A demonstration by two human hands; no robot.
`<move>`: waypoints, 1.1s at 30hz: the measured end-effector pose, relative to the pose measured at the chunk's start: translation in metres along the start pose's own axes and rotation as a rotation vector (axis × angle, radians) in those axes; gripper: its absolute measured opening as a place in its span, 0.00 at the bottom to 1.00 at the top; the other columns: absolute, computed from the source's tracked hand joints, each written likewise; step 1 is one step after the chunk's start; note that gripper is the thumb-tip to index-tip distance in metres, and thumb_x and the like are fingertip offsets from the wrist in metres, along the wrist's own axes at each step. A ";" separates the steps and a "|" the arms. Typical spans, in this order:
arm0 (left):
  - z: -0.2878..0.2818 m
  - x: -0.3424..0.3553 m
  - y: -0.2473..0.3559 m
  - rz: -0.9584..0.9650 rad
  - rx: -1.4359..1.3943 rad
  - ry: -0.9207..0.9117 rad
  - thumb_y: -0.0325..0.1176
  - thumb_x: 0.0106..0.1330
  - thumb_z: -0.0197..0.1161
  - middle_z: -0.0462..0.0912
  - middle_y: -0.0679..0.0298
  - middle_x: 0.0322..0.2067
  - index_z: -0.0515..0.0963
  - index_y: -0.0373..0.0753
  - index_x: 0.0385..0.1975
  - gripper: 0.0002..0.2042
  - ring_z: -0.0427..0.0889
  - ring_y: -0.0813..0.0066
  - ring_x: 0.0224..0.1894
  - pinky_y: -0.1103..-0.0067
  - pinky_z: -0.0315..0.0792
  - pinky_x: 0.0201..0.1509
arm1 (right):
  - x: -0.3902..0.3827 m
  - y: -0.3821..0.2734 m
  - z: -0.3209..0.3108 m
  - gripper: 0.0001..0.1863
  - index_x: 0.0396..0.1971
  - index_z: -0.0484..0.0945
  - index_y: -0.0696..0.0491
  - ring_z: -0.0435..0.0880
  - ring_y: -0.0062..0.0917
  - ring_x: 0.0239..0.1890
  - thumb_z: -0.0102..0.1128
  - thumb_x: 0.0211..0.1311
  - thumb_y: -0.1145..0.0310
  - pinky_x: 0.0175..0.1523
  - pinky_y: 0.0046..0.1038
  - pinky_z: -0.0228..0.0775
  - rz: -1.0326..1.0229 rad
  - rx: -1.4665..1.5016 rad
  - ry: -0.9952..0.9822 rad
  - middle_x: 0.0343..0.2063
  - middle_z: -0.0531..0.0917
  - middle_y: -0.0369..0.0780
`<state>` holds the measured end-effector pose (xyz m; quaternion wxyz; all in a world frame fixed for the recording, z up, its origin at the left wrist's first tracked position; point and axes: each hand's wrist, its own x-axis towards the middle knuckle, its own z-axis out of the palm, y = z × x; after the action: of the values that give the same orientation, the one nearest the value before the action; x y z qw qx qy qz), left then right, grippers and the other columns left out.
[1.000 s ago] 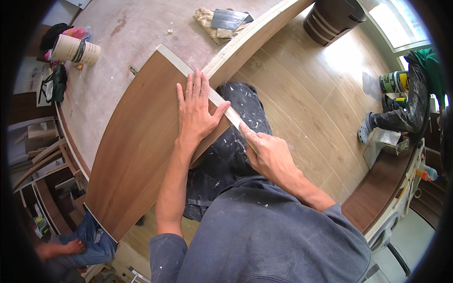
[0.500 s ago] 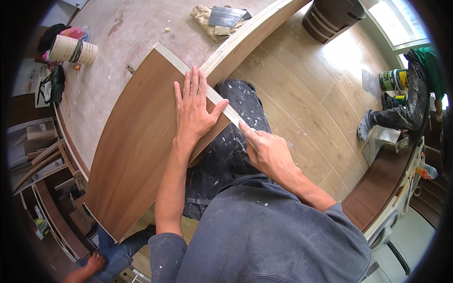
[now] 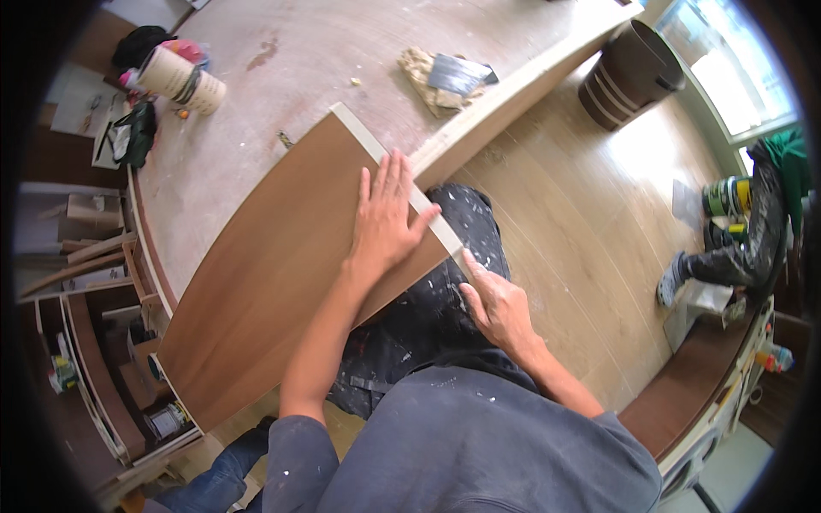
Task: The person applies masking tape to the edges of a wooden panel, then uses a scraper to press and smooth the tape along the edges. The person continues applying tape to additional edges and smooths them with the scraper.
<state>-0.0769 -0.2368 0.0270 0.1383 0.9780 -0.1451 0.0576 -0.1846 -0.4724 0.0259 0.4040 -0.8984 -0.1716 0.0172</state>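
A curved brown wood-grain panel lies at a slant, its near right corner over my dark, paint-spotted trouser leg. Along its straight right edge runs a pale narrow strip. My left hand rests flat on the panel beside this edge, fingers stretched and thumb reaching over the strip. At the strip's near end, by the panel's corner, my right hand is closed around it, index finger laid along the top. The underside of that grip is hidden.
Beyond the panel spreads a dusty, pinkish surface with a pale raised board along its right. A cloth lies there under a flat metal plate. A dark bin stands far right. Co-workers' legs show at right and lower left.
My view has shifted, so the scene sits lower and farther right. My right hand has drawn back a little toward me along the edge. The left stays flat on the panel.
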 end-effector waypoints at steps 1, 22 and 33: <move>0.004 0.012 -0.021 -0.040 0.030 0.030 0.58 0.74 0.55 0.51 0.43 0.78 0.52 0.28 0.77 0.44 0.48 0.49 0.81 0.52 0.38 0.82 | -0.001 -0.001 0.002 0.32 0.73 0.67 0.52 0.86 0.46 0.33 0.62 0.71 0.66 0.39 0.42 0.78 0.031 0.034 0.028 0.32 0.85 0.50; 0.013 0.101 -0.157 -0.410 -0.166 0.469 0.43 0.72 0.60 0.85 0.54 0.46 0.80 0.36 0.53 0.19 0.82 0.53 0.52 0.59 0.70 0.58 | 0.215 0.075 -0.024 0.27 0.60 0.78 0.57 0.76 0.48 0.61 0.70 0.63 0.64 0.66 0.44 0.68 -0.159 -0.081 0.309 0.55 0.80 0.53; 0.013 0.101 -0.161 -0.458 -0.252 0.500 0.43 0.70 0.62 0.89 0.55 0.42 0.83 0.35 0.51 0.19 0.86 0.54 0.47 0.64 0.75 0.55 | 0.347 0.099 -0.012 0.45 0.67 0.74 0.50 0.73 0.44 0.67 0.75 0.49 0.46 0.68 0.48 0.66 0.025 -0.496 -0.030 0.64 0.77 0.46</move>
<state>0.0683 -0.1194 -0.0110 0.2984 0.9161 0.1099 0.2442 0.1729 -0.4302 -0.0012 0.1684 -0.9717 -0.1654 -0.0070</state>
